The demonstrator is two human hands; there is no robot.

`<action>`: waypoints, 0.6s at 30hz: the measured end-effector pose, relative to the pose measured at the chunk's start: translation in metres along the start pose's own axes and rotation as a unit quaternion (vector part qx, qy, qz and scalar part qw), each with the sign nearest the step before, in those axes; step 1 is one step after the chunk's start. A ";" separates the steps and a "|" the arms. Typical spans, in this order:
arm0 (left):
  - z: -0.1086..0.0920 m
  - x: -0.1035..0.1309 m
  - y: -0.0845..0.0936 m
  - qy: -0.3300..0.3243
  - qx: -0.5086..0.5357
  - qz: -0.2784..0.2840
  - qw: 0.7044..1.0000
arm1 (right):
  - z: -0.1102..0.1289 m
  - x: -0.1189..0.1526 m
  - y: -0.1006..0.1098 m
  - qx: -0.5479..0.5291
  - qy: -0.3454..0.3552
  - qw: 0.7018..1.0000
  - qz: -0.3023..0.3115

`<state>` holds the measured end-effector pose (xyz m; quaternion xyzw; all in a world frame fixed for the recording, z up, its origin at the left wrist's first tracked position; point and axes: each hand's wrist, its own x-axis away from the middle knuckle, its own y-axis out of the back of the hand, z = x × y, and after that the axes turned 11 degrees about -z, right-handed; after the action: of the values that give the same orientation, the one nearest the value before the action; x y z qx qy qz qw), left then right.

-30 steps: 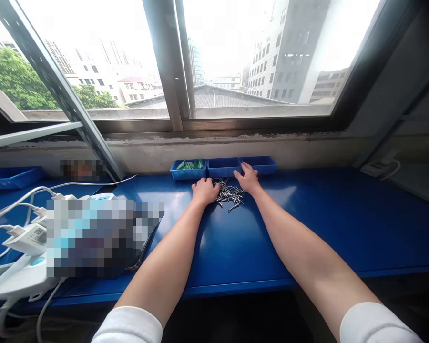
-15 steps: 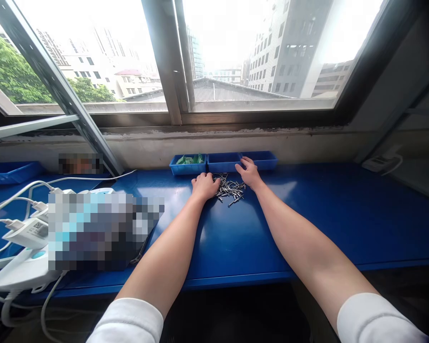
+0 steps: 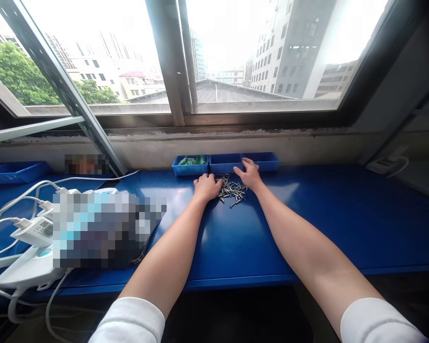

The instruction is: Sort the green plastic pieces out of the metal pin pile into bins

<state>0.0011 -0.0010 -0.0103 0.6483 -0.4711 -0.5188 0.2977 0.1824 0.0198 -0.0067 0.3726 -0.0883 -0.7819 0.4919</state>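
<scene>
A loose pile of slim, shiny metal fasteners [image 3: 234, 190], perhaps rivets or screws, lies on the blue tabletop [image 3: 239, 247]. At the pile's left edge rests my left hand [image 3: 206, 187], palm down with its fingers apart; its thumb side touches the fasteners. My right hand [image 3: 250, 175] is at the pile's far right, thumb and fingers spread, the fingertips against the front of the right blue bin [image 3: 268, 164]. No object shows in either hand, though the undersides are hidden. The middle blue bin [image 3: 223, 166] stands just behind the pile.
Left in the row, another blue bin [image 3: 180, 170] contains green plastic packaging [image 3: 193, 160]. A white power strip [image 3: 28, 269] with plugs and cables lies at the left, beside a blurred-out object [image 3: 103, 233]. A metal upright [image 3: 75, 95] stands before the window.
The view has shifted slightly. My right thumb has moved a little to the left, farther from the fingers. My left hand stays at the pile's left edge.
</scene>
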 end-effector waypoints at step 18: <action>0.002 -0.001 0.000 -0.003 0.002 0.005 1.000 | 0.000 0.001 0.007 0.019 -0.010 0.990 -0.137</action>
<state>-0.0006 0.0000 -0.0105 0.6449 -0.4765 -0.5182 0.2975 0.1865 0.0150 -0.0036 0.3824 -0.0562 -0.8437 0.3726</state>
